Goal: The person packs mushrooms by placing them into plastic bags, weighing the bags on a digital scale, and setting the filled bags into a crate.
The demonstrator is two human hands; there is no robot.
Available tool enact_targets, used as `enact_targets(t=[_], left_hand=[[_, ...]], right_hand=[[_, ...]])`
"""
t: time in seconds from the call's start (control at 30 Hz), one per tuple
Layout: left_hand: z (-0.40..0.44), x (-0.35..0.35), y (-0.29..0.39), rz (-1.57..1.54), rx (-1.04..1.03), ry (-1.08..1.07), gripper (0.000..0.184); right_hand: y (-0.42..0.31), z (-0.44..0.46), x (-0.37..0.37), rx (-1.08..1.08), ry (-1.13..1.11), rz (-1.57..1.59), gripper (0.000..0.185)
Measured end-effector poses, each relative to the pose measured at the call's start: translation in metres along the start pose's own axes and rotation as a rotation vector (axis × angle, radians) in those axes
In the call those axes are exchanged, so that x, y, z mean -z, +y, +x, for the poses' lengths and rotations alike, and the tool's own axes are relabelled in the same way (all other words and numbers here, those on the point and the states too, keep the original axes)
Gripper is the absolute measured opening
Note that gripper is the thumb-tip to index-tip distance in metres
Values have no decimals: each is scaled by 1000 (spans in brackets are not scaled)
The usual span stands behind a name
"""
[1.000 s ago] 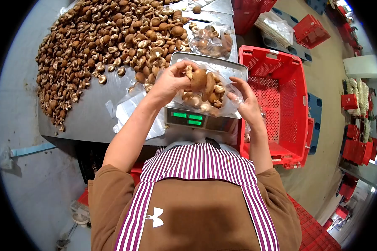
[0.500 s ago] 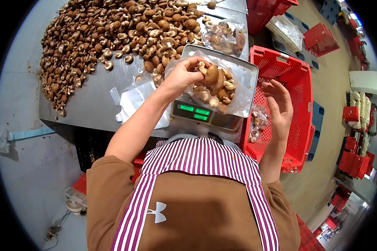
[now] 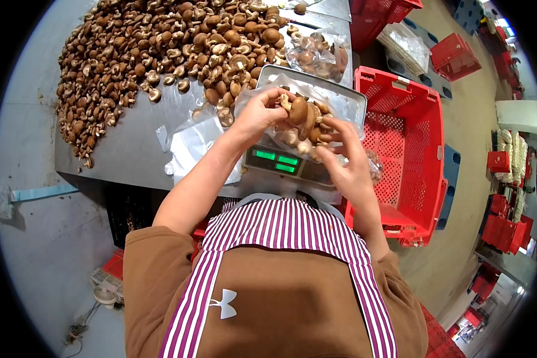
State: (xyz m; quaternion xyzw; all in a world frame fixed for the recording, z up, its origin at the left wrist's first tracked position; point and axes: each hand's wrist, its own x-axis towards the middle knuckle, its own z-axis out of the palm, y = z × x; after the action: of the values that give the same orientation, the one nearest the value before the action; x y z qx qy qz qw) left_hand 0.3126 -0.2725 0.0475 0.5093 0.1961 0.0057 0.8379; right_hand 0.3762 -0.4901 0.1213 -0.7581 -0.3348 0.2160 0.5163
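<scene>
A clear plastic bag of brown mushrooms (image 3: 308, 121) lies on the metal tray (image 3: 354, 107) of a scale with lit green displays (image 3: 275, 160). My left hand (image 3: 262, 113) pinches a mushroom (image 3: 298, 111) by its stem over the bag's left side. On the right side of the bag is my right hand (image 3: 344, 156), its fingers curved and apart, the fingertips at the mushrooms. Whether those fingertips grip anything is unclear. Flat white plastic bags (image 3: 197, 149) lie left of the scale.
A large mushroom pile (image 3: 155, 48) covers the back left of the metal table (image 3: 119, 158). Another filled bag (image 3: 317, 56) lies behind the scale. A red crate (image 3: 426, 179) stands at the right, with a bag of mushrooms (image 3: 374, 167) at its near left side.
My right hand went from the bag's edge out over the red crate, then came back left to the mushrooms. My left hand still holds its mushroom. The whole view has shifted somewhat.
</scene>
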Motion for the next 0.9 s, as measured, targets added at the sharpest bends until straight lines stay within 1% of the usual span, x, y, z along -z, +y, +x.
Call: enact_targets(t=[0.03, 0.07, 0.13, 0.17, 0.3, 0.4, 0.47, 0.5, 0.57, 0.63, 0.67, 0.7, 0.8, 0.83, 0.87, 0.9], left_hand=[[0, -1, -1, -3, 9, -8, 38], [-1, -3, -2, -2, 6, -10, 38], [-3, -8, -4, -12, 33, -6, 36], [0, -7, -11, -32, 28, -16, 35], [3, -6, -18, -22, 13, -10, 34], [6, -4, -16, -50, 28, 22, 32], [10, -2, -17, -145, 38, 100, 27], [14, 0, -20, -221, 24, 99, 28], [18, 5, -27, -217, 49, 71, 28], [19, 4, -26, -212, 75, 44, 27], [18, 2, -26, -181, 56, 41, 27], [16, -2, -24, -152, 38, 38, 28], [10, -12, -8, -81, -7, 30, 28], [9, -12, -4, -67, -45, -7, 31], [7, -15, 2, -67, -43, -6, 31], [5, -20, 9, -23, -121, -28, 33]], right_hand=[[6, 3, -4, -24, -47, -39, 55], [9, 7, -10, -22, -44, -41, 55], [15, 13, -24, -41, -10, -126, 62], [22, 17, -29, 110, 50, -285, 67], [49, 29, -36, 108, 66, -271, 64], [59, 33, -34, 164, 80, -262, 61], [59, 35, -33, 112, 110, -340, 59], [58, 36, -33, 111, 110, -341, 59], [57, 37, -35, 154, 127, -423, 58], [62, 40, -36, 194, 146, -428, 58], [64, 42, -36, 234, 165, -433, 57], [65, 44, -33, 231, 165, -435, 57], [63, 48, -27, 179, 155, -432, 55], [55, 50, -25, 159, 182, -396, 54], [50, 50, -23, 138, 208, -360, 53], [50, 53, -22, 177, 236, -362, 51]])
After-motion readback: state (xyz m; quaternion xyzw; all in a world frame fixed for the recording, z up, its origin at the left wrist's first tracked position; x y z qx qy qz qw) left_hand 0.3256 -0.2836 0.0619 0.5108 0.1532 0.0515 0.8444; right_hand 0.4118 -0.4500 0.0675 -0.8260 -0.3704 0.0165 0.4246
